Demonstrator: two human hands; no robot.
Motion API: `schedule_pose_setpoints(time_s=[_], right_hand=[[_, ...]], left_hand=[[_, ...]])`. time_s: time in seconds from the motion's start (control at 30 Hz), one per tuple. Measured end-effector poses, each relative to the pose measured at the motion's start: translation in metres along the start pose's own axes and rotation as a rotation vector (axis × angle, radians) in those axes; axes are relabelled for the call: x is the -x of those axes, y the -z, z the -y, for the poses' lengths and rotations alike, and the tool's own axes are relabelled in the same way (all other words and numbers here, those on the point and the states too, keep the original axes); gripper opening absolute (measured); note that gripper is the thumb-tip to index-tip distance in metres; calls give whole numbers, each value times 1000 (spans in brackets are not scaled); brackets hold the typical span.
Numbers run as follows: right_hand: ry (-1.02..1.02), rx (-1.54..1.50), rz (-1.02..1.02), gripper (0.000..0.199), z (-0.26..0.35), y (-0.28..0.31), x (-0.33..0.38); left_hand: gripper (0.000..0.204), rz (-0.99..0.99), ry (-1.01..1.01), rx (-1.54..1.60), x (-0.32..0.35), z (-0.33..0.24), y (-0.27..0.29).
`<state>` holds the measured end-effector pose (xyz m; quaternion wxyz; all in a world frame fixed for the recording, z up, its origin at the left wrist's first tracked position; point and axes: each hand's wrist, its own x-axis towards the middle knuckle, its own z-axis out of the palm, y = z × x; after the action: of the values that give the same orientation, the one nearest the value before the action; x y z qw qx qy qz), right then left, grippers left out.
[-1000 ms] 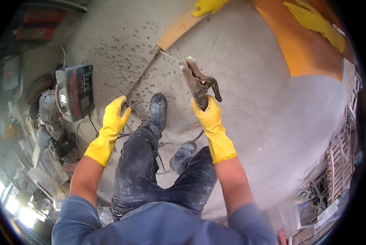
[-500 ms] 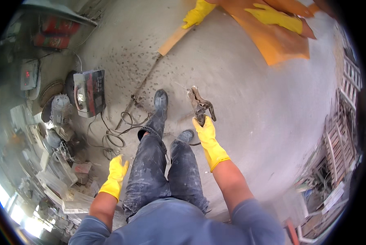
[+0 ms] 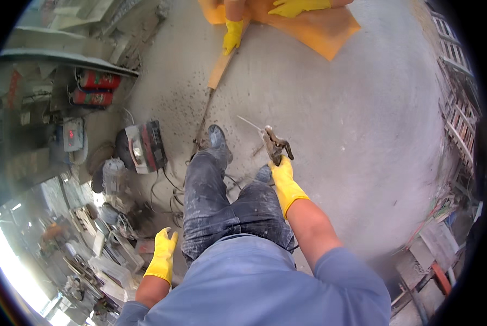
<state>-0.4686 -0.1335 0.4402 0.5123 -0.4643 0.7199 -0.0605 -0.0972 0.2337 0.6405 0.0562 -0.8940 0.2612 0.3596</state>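
My right hand (image 3: 282,176), in a yellow rubber glove, grips the handle of a welding electrode holder (image 3: 274,144) in front of my right boot. A thin electrode (image 3: 249,123) sticks out of its jaws toward the far left, its tip above the concrete floor. My left hand (image 3: 164,249), gloved the same way, hangs beside my left thigh with nothing in it; its fingers are loosely bent and the thumb stands apart. Beyond my left boot lies a long rusty metal bar (image 3: 205,117). A co-worker's gloved hand (image 3: 232,37) holds a wooden board (image 3: 220,69) at the bar's far end.
A welding machine (image 3: 145,146) stands on the floor at the left, with cables (image 3: 174,198) looped near my legs. Behind it are red cylinders (image 3: 99,80) and a motor (image 3: 113,175). The co-worker's orange apron (image 3: 314,32) hangs at the far side. Metal racks (image 3: 461,127) line the right.
My view has shifted, and the electrode holder has turned slightly, so the electrode now shows clearly. The co-worker's hand and board appear farther up. My right hand still grips the holder.
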Motion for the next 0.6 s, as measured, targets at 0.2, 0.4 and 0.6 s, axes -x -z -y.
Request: schedule_pose_setpoints(time_s=[0.2,0.4,0.6], right_hand=[[86,-131,-188,37,-22,-32,-14],[18,-2,-220,48,19,-44,-28],[-92,147,-451,38,14,-95,-1]], left_hand=[[51,-76,-126,91,-99,-14,68],[54,-8,-73,209,-215,9,111],[50,72,-301,45,-360,-54,246]])
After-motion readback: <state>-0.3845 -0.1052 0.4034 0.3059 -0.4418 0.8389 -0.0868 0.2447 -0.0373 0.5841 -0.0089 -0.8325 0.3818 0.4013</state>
